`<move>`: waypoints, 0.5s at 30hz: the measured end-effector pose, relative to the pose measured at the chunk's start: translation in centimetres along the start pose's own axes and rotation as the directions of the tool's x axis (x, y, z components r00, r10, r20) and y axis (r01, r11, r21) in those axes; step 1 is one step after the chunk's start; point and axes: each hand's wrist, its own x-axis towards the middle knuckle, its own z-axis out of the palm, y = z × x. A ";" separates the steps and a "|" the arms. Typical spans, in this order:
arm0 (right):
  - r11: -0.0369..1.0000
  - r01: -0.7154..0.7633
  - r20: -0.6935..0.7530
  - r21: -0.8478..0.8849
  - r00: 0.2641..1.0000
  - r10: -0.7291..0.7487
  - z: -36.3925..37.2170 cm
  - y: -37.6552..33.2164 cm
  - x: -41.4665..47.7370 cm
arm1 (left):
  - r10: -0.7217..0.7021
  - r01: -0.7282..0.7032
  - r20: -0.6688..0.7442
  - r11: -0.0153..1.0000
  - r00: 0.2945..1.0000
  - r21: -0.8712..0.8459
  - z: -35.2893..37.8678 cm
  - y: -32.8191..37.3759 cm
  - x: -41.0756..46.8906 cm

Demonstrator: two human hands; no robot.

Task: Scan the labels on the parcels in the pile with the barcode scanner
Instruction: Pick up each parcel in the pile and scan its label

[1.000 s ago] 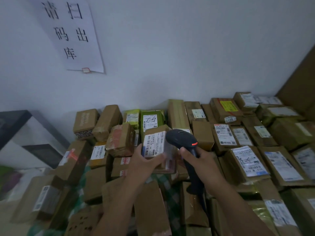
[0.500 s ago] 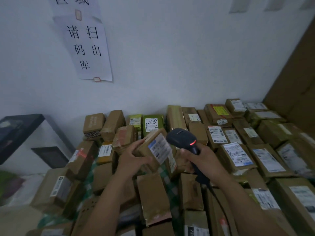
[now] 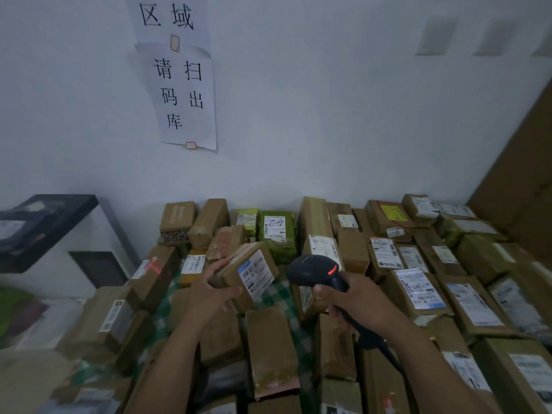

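My left hand (image 3: 209,294) grips a small brown cardboard parcel (image 3: 242,273), lifted above the pile and tilted so that its white label (image 3: 256,274) faces right. My right hand (image 3: 355,300) holds the dark barcode scanner (image 3: 313,270) by its handle. The scanner's head sits just right of the label, pointing towards it, with a red light lit on its side. Its cable (image 3: 388,354) trails down under my right forearm. Around both hands lies the pile of brown and green parcels (image 3: 418,288), many with white labels facing up.
A white wall with taped paper signs (image 3: 185,97) rises behind the pile. A black-topped white cabinet (image 3: 44,231) stands at the left. A large cardboard sheet (image 3: 522,180) leans at the right. A green checked cloth (image 3: 277,294) shows between parcels.
My left hand has turned the parcel so its label now faces right towards the scanner. My view has tilted upward, showing more wall. The scanner stays beside the parcel.
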 end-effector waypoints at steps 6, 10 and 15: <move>1.000 -0.006 0.020 -0.026 1.000 0.006 0.2 -0.6 -0.2 | -0.049 0.047 -0.025 0.996 0.998 -0.070 -0.5 0.3 0.2; 1.000 -0.001 0.042 -0.027 0.999 0.002 0.1 -0.7 0.0 | -0.076 0.070 -0.056 0.993 0.996 -0.095 -0.5 0.4 0.6; 1.000 -0.005 0.038 -0.012 0.999 0.005 0.0 -0.8 0.4 | -0.018 0.020 -0.044 0.999 0.999 0.038 -0.4 -0.1 0.7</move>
